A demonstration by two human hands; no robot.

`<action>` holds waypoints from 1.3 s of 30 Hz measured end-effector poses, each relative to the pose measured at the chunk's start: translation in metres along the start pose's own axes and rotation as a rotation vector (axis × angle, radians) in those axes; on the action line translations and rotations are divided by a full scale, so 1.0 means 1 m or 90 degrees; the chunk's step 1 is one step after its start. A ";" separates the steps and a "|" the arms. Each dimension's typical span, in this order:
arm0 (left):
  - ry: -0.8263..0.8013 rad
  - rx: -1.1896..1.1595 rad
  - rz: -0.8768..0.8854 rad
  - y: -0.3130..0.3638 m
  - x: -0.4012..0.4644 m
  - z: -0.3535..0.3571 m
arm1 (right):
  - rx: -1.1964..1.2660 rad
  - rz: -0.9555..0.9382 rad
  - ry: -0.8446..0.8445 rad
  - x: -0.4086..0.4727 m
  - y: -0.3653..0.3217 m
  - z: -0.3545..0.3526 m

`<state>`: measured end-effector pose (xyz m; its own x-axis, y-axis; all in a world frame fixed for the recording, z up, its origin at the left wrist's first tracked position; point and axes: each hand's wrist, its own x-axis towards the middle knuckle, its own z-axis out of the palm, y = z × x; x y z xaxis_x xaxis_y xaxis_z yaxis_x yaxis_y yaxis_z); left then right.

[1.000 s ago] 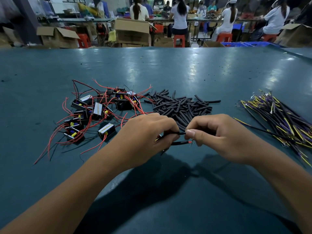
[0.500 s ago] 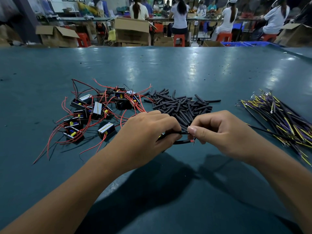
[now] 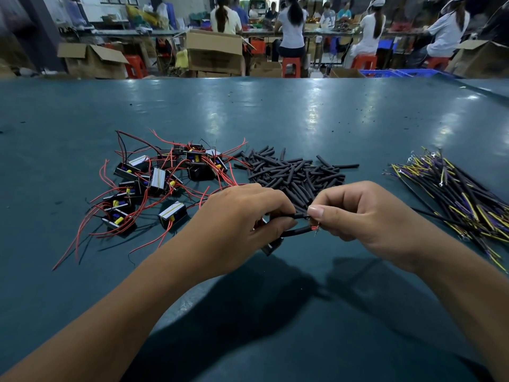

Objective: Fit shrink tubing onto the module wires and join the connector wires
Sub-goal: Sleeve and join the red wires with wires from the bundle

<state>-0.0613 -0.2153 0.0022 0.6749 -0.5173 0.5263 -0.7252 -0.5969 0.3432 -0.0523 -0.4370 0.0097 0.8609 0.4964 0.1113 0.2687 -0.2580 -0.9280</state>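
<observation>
While your forearms come in from 7 and 5 o'clock over a bare stretch of the teal table [image 3: 275, 340], your two hands meet just below centre. Your left hand [image 3: 237, 219] is curled, fingers and thumb closed around a small black module [image 3: 271, 247] whose corner shows beneath the palm, with two tubing-covered wires [image 3: 294, 232] running out toward 3 o'clock. Your right hand [image 3: 366, 213] is curled too, thumb and forefinger pinching the bare wire ends [image 3: 316, 229] where the red strands show; a thin black connector wire [image 3: 429, 213] trails from it toward 3 o'clock.

Just beyond your knuckles at 12 o'clock lies the heap of black shrink tubing [image 3: 297, 175], nearly touching both hands. At 10 o'clock sits the cluster of modules with red wires [image 3: 154, 186], its loose leads reaching toward your left wrist. At 3 o'clock the bundle of yellow-and-purple connector wires [image 3: 462, 194] runs off the right edge of view.

Past the piles the tabletop lies open to its far edge at 12 o'clock, where cardboard boxes [image 3: 214, 51] and seated workers [image 3: 292, 28] show.
</observation>
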 end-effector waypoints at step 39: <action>-0.029 -0.102 -0.042 -0.004 -0.003 0.011 | 0.105 0.069 0.041 -0.001 -0.002 0.012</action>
<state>-0.0590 -0.2181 -0.0092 0.7248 -0.5098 0.4635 -0.6889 -0.5266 0.4981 -0.0584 -0.4273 0.0069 0.9086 0.4169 0.0249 0.1029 -0.1656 -0.9808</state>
